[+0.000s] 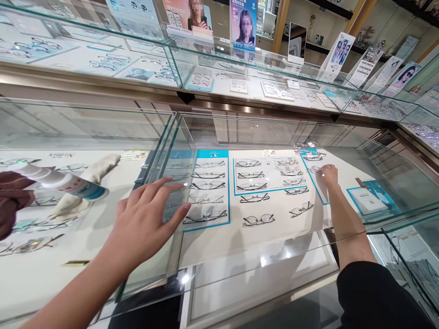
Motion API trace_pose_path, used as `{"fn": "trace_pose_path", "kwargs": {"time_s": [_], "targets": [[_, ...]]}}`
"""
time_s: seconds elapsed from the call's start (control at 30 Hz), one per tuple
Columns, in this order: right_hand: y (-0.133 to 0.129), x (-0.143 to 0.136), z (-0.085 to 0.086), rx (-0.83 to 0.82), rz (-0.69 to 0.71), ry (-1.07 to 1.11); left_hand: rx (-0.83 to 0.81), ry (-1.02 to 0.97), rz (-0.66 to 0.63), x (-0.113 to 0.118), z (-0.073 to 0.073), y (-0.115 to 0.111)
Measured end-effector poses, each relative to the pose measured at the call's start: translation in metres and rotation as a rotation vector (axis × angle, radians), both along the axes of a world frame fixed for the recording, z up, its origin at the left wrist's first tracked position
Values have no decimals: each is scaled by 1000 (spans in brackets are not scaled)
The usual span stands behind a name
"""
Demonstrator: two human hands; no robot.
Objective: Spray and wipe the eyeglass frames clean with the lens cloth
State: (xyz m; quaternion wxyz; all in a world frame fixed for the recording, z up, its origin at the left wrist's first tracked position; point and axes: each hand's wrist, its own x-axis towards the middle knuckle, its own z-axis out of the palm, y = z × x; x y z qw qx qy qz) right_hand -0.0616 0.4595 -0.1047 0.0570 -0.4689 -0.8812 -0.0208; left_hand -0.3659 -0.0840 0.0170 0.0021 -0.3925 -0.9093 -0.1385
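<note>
Glasses [207, 185] lie in rows on the white bench [212, 242], walled by glass; a strip of white surface runs between the last row and the near edge. The left hand [146, 217] is spread — thumb out — by the glass divider [163, 157]; I cannot tell if they touch. The right hand [329, 175] is at a thin pair [314, 169] on the far right, fingers bent; whether they pinch it, I cannot tell. A "W" mark tops the blue card [212, 154]; a left sign [56, 155] ends in "mix" — the print on the bottle [77, 185] in another person's hand [10, 205] is blurred.
</note>
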Motion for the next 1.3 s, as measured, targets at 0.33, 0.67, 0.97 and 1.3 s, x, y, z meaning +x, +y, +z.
{"fn": "trace_pose_path", "kwargs": {"time_s": [0.33, 0.67, 0.97, 1.3], "targets": [[-8, 5, 1, -1, -131, 13, 5, -13, -1, -2, -2, 3], [-25, -4, 7, 53, -175, 23, 37, -11, -31, -6, -8, 8], [-99, -83, 10, 85, 210, 175, 71, 10, -33, -13, -17, 17], [-292, -98, -1, -224, 1049, 94, 82, 4, -39, -18, -20, 26]]}}
